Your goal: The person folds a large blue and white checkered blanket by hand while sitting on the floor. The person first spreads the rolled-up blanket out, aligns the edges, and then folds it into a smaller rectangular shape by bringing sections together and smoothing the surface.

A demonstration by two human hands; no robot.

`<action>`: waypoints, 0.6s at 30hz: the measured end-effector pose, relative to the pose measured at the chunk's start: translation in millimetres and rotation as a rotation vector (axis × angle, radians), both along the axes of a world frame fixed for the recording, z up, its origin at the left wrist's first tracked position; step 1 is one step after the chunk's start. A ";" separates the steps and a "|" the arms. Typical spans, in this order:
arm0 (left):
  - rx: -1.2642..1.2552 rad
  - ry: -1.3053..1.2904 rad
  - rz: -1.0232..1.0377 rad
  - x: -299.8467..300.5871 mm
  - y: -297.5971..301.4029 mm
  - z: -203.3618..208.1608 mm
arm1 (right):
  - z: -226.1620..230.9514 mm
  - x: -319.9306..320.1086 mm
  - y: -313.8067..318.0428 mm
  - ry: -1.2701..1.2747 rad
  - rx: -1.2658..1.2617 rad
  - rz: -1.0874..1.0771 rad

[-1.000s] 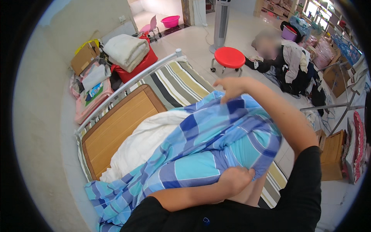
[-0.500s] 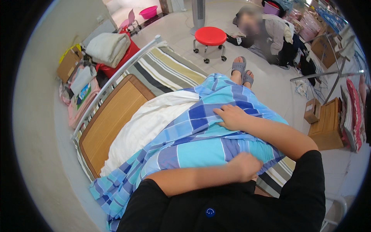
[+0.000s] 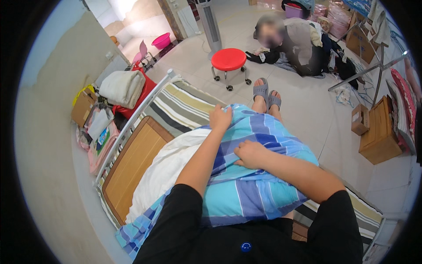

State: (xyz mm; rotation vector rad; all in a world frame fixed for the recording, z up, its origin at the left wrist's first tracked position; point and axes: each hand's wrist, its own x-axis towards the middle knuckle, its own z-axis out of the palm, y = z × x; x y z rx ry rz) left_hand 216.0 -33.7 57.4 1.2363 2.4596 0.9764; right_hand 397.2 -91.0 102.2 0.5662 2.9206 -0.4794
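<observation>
Across my lap lies a blue, turquoise and white checked duvet cover, bunched and folded. A white quilt spreads out to its left, partly under the cover. At the cover's far left edge, my left hand is closed on the fabric, its fingertips partly hidden. Nearer the middle, my right hand has curled fingers gripping a fold of the same cover.
I sit on a bed with a striped sheet, a wooden board and a metal rail. A folded white blanket is beyond the rail. A red wheeled stool and a person among clothes are ahead.
My left hand has swung from near my body to the cover's far left edge and closed there. The cover's near part has shifted; my right hand keeps its grip. The view has tilted slightly.
</observation>
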 end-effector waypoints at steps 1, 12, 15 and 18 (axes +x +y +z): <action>-0.065 0.025 0.080 -4.6 4.5 -24.8 | 1.1 3.5 -2.8 0.043 -0.029 -0.015; 0.206 -0.796 0.197 -20.7 -23.9 -16.8 | 26.3 5.7 -2.5 0.855 -0.129 -0.432; 0.190 -0.836 0.084 -8.1 -61.5 39.9 | 37.7 1.7 8.2 1.072 0.007 -0.433; 0.266 -0.855 -0.083 34.3 -123.5 95.6 | 56.5 4.7 16.2 1.108 0.151 -0.361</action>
